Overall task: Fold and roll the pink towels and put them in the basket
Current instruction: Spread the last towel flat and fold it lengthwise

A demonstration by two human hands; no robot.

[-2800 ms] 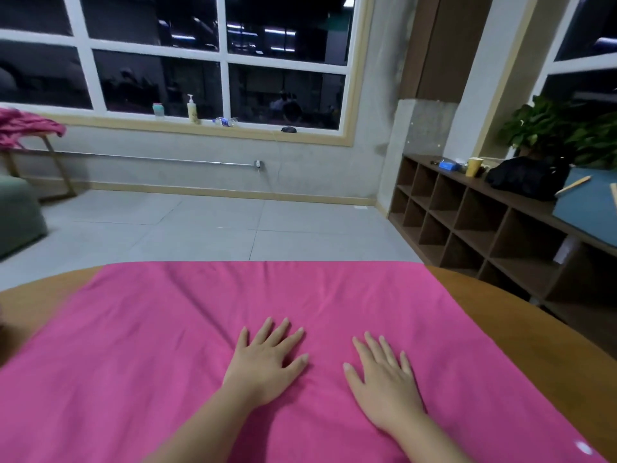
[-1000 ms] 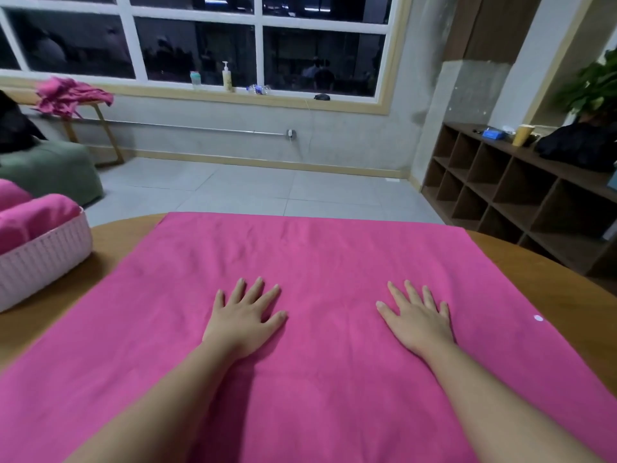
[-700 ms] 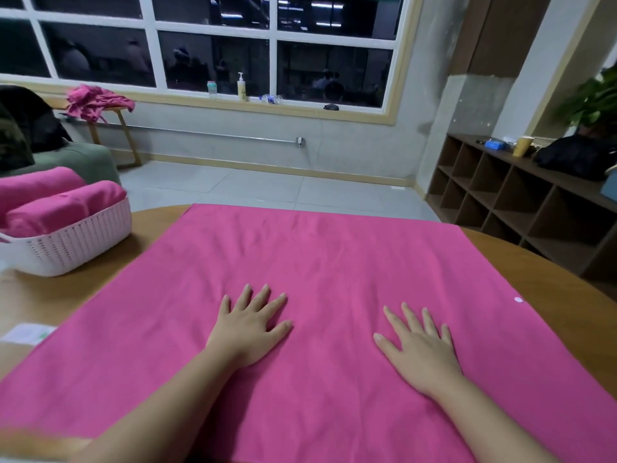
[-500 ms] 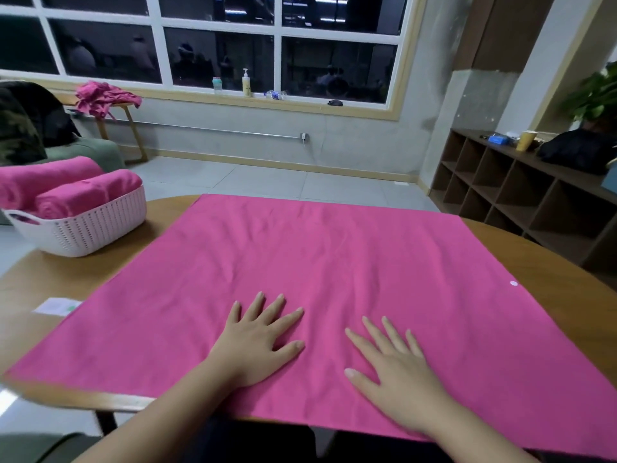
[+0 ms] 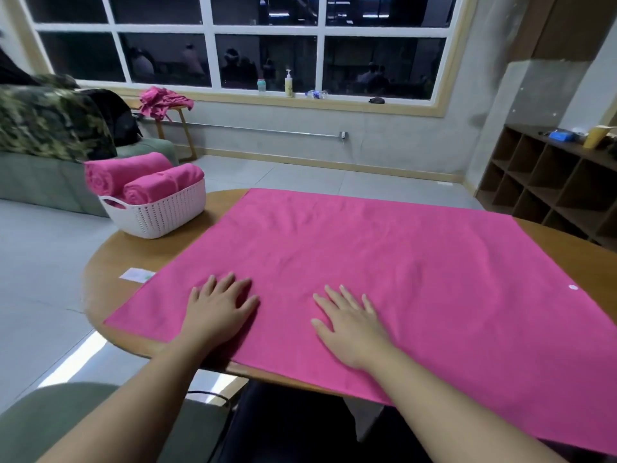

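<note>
From the head view we see our left hand (image 5: 218, 309) lying flat on the pink towel (image 5: 384, 279), fingers straight and close together, gripping nothing. Our right hand (image 5: 349, 324) rests palm down just beside it, fingers straight and slightly spread, also holding nothing. The towel is soft, faintly creased cloth, spread as one flat sheet over the round wooden table (image 5: 110, 272), its near edge hanging past the rim. At the table's far left stands a white perforated plastic basket (image 5: 160, 215) holding rolled pink towels (image 5: 147, 182)
</note>
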